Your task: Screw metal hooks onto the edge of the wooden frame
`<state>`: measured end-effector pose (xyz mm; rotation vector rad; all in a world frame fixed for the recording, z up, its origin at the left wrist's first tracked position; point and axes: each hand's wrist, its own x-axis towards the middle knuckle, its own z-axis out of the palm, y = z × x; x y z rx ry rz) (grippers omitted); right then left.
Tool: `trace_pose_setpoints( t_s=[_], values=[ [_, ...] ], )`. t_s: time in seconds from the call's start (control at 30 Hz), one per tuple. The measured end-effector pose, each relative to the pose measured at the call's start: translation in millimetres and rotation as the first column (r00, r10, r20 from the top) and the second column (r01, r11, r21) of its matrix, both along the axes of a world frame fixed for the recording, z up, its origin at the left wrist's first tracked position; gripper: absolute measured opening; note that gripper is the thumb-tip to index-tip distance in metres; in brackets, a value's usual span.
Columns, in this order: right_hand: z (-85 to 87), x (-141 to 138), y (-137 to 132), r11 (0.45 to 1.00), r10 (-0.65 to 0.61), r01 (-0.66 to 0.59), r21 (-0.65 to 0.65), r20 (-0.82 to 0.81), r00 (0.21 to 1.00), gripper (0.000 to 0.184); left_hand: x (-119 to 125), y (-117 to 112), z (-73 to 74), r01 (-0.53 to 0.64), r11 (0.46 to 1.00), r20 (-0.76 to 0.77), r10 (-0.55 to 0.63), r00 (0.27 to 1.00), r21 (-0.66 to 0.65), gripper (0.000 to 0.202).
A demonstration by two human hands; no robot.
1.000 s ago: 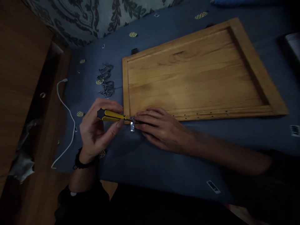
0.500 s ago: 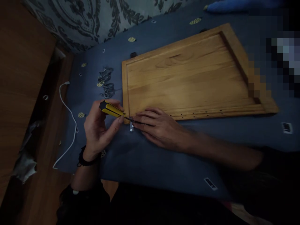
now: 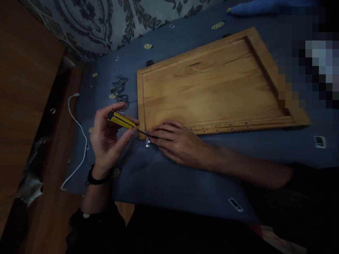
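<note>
My left hand (image 3: 107, 135) is closed round the yellow and black handle of a screwdriver (image 3: 122, 120). The shaft slants down to the right, its tip at a small silver metal fitting (image 3: 147, 141) on the near left corner of a framed wooden panel (image 3: 206, 84). My right hand (image 3: 177, 143) lies with fingers stretched out over the panel's near edge. Its fingertips are beside the screwdriver tip and fitting; whether they pin the fitting is hidden. Several small dark holes run along the near edge, right of this hand.
A pile of small metal hardware (image 3: 119, 88) lies left of the panel on the blue patterned cloth (image 3: 169, 187). A white cable (image 3: 79, 123) curves along the left edge. At the back right lies a blue furry thing (image 3: 254, 8). Patterned wallpaper (image 3: 106, 21) rises behind.
The left fingers have loosened and spread a little round the screwdriver handle, the index finger lifting off it. The right hand and the panel stay in place; the view has shifted slightly.
</note>
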<state>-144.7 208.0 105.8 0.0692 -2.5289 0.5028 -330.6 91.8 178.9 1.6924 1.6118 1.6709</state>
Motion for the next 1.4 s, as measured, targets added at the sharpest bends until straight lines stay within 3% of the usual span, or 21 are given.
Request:
trace_pose_setpoints(
  t_s=[0.13, 0.27, 0.4, 0.53, 0.67, 0.87, 1.17, 1.4],
  values=[
    [-0.2, -1, 1, 1.000, 0.010, -0.010, 0.021, -0.039, 0.999, 0.035, 1, -2, 2.6, 0.052, 0.996, 0.056, -0.048, 0.997, -0.076, 0.042],
    [-1.2, -1, 1, 1.000, 0.003, -0.002, 0.021, -0.041, 0.999, 0.034, 5, -3, 2.1, 0.035, 0.992, 0.127, -0.019, 0.992, -0.125, 0.032],
    [-2.1, -2, 1, 1.000, 0.003, -0.002, 0.006, -0.045, 0.999, 0.034, 7, 0, -3.2, 0.005, 0.997, 0.150, 0.008, 0.989, -0.083, 0.026],
    [-2.5, -2, 1, 1.000, 0.010, -0.010, -0.001, -0.021, 1.000, 0.035, 4, 5, -6.4, -0.073, 0.997, 0.079, 0.075, 0.994, -0.021, 0.018],
    [-2.0, -1, 1, 1.000, 0.011, -0.011, -0.007, 0.004, 1.000, 0.035, -1, 7, -6.6, -0.100, 0.995, -0.008, 0.100, 0.995, 0.021, 0.022],
    [0.0, -1, 0, 0.999, 0.018, -0.018, -0.046, 0.008, 1.000, 0.035, -1, 5, -5.5, -0.068, 0.997, 0.026, 0.068, 0.997, 0.022, 0.040],
    [1.3, -1, -1, 0.999, 0.011, -0.010, -0.051, 0.007, 1.000, 0.032, -6, -2, -5.6, -0.004, 1.000, 0.107, 0.006, 0.994, -0.020, 0.026],
    [-0.5, 0, -1, 0.999, 0.004, -0.004, -0.050, 0.000, 1.000, 0.033, -14, 2, -14.9, -0.066, 0.998, 0.088, 0.064, 0.994, 0.016, 0.023]
  ],
)
